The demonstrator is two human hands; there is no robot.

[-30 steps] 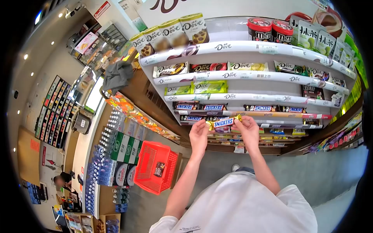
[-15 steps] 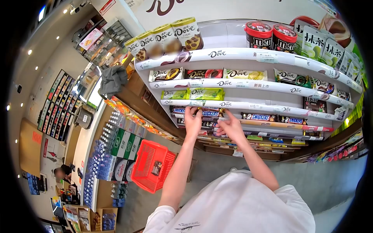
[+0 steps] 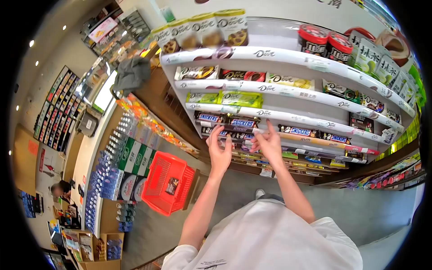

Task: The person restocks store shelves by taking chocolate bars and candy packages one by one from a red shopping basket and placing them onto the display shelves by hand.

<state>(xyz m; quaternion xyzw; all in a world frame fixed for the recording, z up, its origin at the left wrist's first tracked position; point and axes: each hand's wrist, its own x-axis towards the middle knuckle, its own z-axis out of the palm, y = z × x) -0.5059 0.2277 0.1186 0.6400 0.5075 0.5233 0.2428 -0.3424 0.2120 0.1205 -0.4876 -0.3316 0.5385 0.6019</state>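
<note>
My left hand (image 3: pixel 219 150) is just in front of the lower shelf, its thumb and fingers apart and nothing between them. Beside it, my right hand (image 3: pixel 268 145) has its index finger raised near the shelf edge, the other fingers loosely bent, and holds nothing visible. Dark Snickers bars (image 3: pixel 243 122) lie on the shelf above and between the hands. Further right on that level are more Snickers bars (image 3: pixel 298 131). Green Dove packs (image 3: pixel 241 99) stand one shelf higher.
A red basket (image 3: pixel 153 189) with a dark package (image 3: pixel 171 186) inside is at lower left. Bottle packs (image 3: pixel 135 157) line the counter (image 3: pixel 92 166). Dove pouches (image 3: pixel 231 29) and M&M's tubs (image 3: pixel 313 39) stand on the top shelf. A person (image 3: pixel 63 190) is at far left.
The yellow-wrapped Snickers bar, held in both hands at first, then brought to the shelf, is no longer in my hands. Both hands have drawn slightly back from the shelf and opened.
</note>
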